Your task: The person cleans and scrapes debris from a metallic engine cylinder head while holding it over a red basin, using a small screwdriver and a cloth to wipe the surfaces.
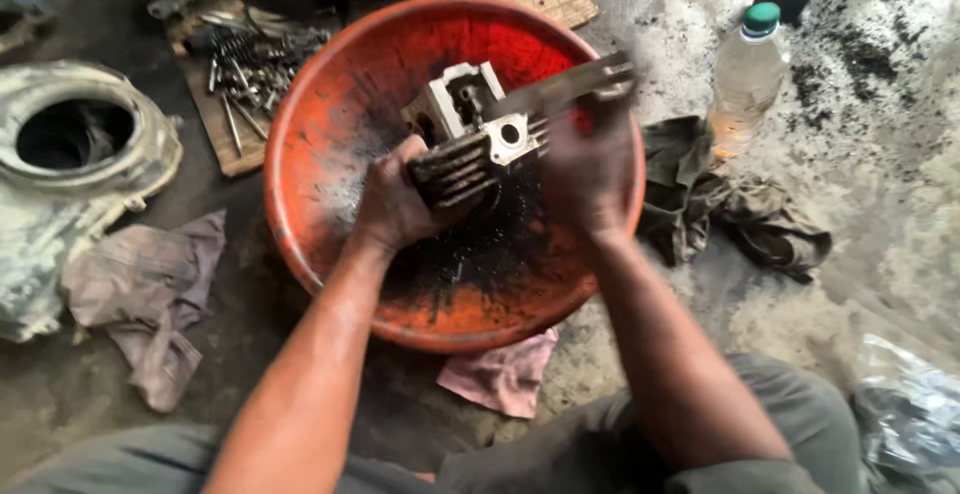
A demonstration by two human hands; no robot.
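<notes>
Over the orange basin (300, 204) on the floor, the left hand (395, 204) wraps its fingers around a finned engine cylinder head (470, 144), steadying it above the black grime, while the right hand (585, 169), fingers closed, grips a flat metal scraper (570, 84) laid against the casting.

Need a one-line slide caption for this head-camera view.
Over a red basin, the left hand holds a finned metal engine part while the right hand works a flat tool against it.
</notes>
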